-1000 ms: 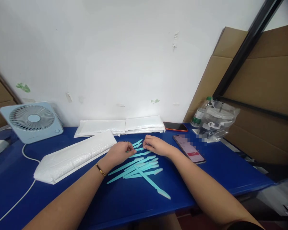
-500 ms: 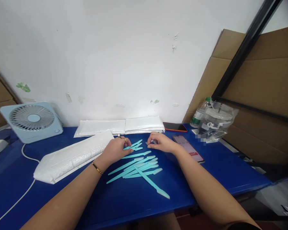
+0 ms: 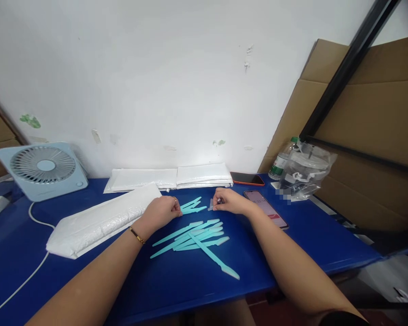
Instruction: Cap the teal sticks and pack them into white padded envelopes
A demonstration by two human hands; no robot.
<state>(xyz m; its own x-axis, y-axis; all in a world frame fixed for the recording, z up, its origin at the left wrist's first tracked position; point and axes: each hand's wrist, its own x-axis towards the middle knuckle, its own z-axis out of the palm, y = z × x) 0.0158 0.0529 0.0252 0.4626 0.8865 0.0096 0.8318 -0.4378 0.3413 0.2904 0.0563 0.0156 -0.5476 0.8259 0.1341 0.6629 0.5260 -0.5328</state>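
Note:
Several long turquoise plastic razors (image 3: 193,235) lie in a loose pile on the blue table (image 3: 177,280). My left hand (image 3: 163,210) rests at the far edge of the pile, gripping the handle of one turquoise razor (image 3: 192,209) that points right. My right hand (image 3: 228,201) is a little to the right of it, pinching a small clear cap (image 3: 211,204) between thumb and fingers. The cap sits apart from the razor's tip. A gold bracelet is on my left wrist.
A white padded mailer (image 3: 102,222) lies left of the pile, with more stacked mailers (image 3: 172,177) at the wall. A small blue fan (image 3: 42,170) and its white cable are far left. Two phones (image 3: 265,208), a bottle and a plastic bag (image 3: 304,172) sit on the right. Cardboard leans behind.
My hands have drawn apart: the left pulled a razor leftward, the right moved right with the clear cap now off the razor's tip.

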